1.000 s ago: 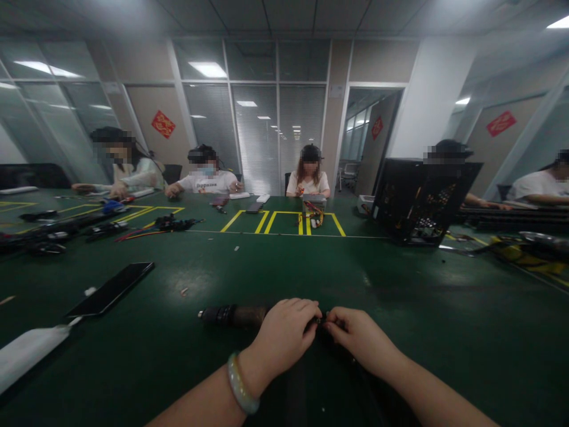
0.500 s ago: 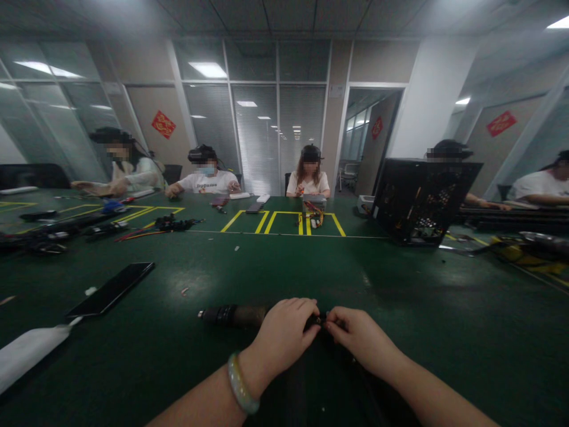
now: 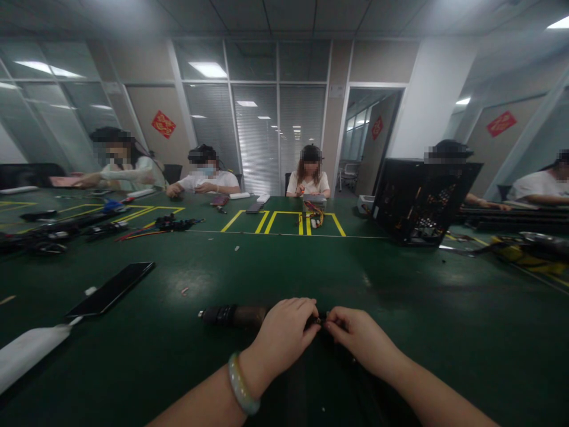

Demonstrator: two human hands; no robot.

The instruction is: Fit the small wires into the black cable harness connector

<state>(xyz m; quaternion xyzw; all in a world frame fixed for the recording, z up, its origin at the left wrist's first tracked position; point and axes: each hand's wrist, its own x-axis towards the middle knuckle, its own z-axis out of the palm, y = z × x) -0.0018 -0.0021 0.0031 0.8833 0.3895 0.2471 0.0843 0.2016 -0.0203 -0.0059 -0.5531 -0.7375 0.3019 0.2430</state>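
Observation:
A dark power drill (image 3: 246,315) lies on the green table, its black chuck pointing left. My left hand (image 3: 287,329) is closed over the drill's body and hides much of it. At the drill's rear end, my right hand (image 3: 355,332) pinches with thumb and fingertips at a small dark part. That part is too small and shaded to name. The fingertips of my two hands are close together but apart. A light green bangle (image 3: 242,384) circles my left wrist.
A black phone (image 3: 111,290) and a white wrapped object (image 3: 31,356) lie to the left. Cables and black parts (image 3: 164,224) sit farther back. A black computer case (image 3: 422,201) stands at the back right. Several people sit around the table.
My hands stay almost in place, with only slight finger movement on the right. Across the table, one person in white has drawn both hands together; the person at far left now has a pinkish object.

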